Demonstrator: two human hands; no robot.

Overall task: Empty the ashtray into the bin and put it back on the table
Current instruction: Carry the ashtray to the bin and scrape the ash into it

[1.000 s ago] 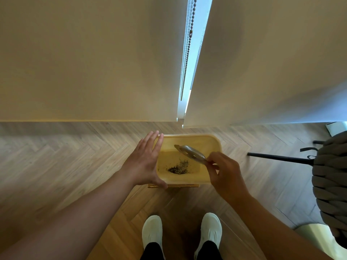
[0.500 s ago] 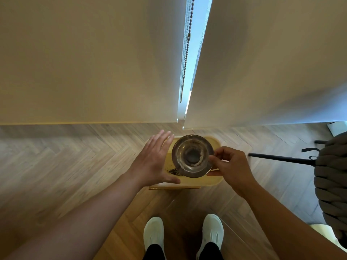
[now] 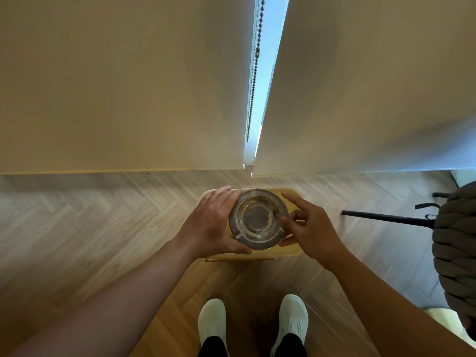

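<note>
A round glass ashtray (image 3: 257,219) is level, opening up, above a yellow rectangular bin (image 3: 296,249) that stands on the wooden floor. It looks almost empty, with only dark specks along its inner ring. My left hand (image 3: 208,225) cups its left edge, thumb reaching under the near side. My right hand (image 3: 311,233) pinches the right rim between thumb and fingers, with the index finger stretched out. The ashtray and both hands hide most of the bin's inside.
Two cream roller blinds hang to the floor just behind the bin, with a bead chain (image 3: 253,73) in the gap. A black rod (image 3: 386,218) and a grey chunky-knit seat (image 3: 456,243) are at the right. My white shoes (image 3: 212,320) stand close to the bin.
The ashtray went from tipped over the bin in my right hand to level and opening up. My left hand left the bin's rim and came onto the ashtray's left edge.
</note>
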